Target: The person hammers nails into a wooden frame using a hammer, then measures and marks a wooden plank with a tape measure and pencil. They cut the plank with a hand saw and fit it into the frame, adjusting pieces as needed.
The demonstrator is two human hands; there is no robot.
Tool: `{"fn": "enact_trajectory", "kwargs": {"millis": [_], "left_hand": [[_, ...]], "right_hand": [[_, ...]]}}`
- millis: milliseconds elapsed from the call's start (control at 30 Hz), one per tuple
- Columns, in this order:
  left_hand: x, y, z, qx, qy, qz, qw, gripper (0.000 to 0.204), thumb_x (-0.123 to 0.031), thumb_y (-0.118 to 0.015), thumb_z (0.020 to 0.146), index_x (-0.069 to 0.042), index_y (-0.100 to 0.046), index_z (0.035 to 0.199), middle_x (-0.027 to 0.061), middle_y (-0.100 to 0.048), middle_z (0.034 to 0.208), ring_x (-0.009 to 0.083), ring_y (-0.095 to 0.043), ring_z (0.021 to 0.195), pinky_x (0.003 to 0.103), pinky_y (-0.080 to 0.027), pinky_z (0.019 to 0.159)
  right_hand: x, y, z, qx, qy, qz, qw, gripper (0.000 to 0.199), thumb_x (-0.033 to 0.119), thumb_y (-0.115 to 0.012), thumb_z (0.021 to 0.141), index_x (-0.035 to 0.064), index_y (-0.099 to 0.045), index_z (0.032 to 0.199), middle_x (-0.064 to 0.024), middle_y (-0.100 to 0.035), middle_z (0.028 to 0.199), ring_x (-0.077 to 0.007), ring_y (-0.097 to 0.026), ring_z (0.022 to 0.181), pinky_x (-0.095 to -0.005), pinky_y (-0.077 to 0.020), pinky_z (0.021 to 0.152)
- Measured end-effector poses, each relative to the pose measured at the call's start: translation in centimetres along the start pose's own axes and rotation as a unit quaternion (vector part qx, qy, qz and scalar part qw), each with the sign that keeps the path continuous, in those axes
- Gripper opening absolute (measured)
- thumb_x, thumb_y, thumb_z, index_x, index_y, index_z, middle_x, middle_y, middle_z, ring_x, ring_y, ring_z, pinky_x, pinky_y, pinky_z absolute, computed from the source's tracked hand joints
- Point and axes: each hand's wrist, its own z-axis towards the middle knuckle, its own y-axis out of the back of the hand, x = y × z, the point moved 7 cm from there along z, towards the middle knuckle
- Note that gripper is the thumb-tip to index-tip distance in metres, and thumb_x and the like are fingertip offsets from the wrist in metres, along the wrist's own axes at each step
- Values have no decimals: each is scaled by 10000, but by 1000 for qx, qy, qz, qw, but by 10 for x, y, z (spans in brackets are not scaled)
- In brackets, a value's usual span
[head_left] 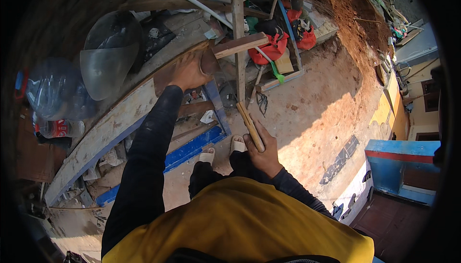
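My left hand [188,72] lies on a brown board [164,79] at the far end of a worn wooden bench [120,114], its fingers spread over the wood. In my right hand [263,150], closed in front of my body, is a tool with a light wooden handle [250,126]. The handle points away and slightly left; the tool's working end cannot be made out clearly. Just beyond the board, a short wooden piece [240,45] crosses a long upright-looking timber [237,13].
Left of the bench stand a large clear water jug [60,87] and a transparent curved sheet [108,73]. Red bags [272,49] and a white pole [201,6] lie beyond. A blue-painted beam [194,145] runs near my feet. At right is a blue wall [403,155].
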Motion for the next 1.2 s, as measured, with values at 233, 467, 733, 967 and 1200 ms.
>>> {"fn": "enact_trajectory", "kwargs": {"millis": [233, 467, 733, 967, 1200], "left_hand": [[2, -7, 1, -32, -5, -5, 999, 1120, -548, -823, 749, -45, -374, 1643, 253, -457, 1622, 434, -382, 1532, 597, -281, 1262], [2, 2, -4, -7, -15, -19, 1000, 1145, -540, -813, 758, -13, -325, 1651, 228, -433, 1653, 425, -340, 1565, 614, -251, 1285], [4, -4, -4, -19, 9, -21, 1000, 1151, -517, -843, 720, -36, -361, 1647, 252, -434, 1644, 421, -324, 1570, 604, -276, 1274], [3, 3, -11, 14, -9, -26, 1000, 1133, -520, -811, 754, -61, -325, 1669, 245, -394, 1675, 422, -289, 1592, 592, -220, 1302], [-4, 45, -39, 25, -50, -77, 995, 1071, -416, -798, 759, -47, -352, 1660, 289, -435, 1623, 442, -378, 1533, 490, -332, 1270]], "right_hand": [[-8, -11, 40, -27, 26, 1, 999, 579, 61, -697, 986, 2, -539, 1540, -261, -704, 1367, -316, -711, 1260, -357, -530, 1045], [8, -18, 27, -38, 72, 7, 997, 586, 91, -711, 993, 9, -536, 1547, -258, -715, 1344, -281, -704, 1250, -360, -530, 1038], [27, -9, 24, -37, 4, -3, 999, 551, 115, -709, 997, 7, -571, 1519, -236, -747, 1273, -267, -751, 1134, -351, -559, 994], [-16, -5, 76, -128, 56, 5, 990, 525, 204, -726, 1002, -27, -619, 1462, -227, -743, 1283, -260, -722, 1159, -357, -540, 1004], [-69, 93, -19, -162, -99, 146, 971, 446, 194, -753, 983, -69, -688, 1337, -129, -747, 1067, -149, -677, 955, -288, -536, 856]]}}
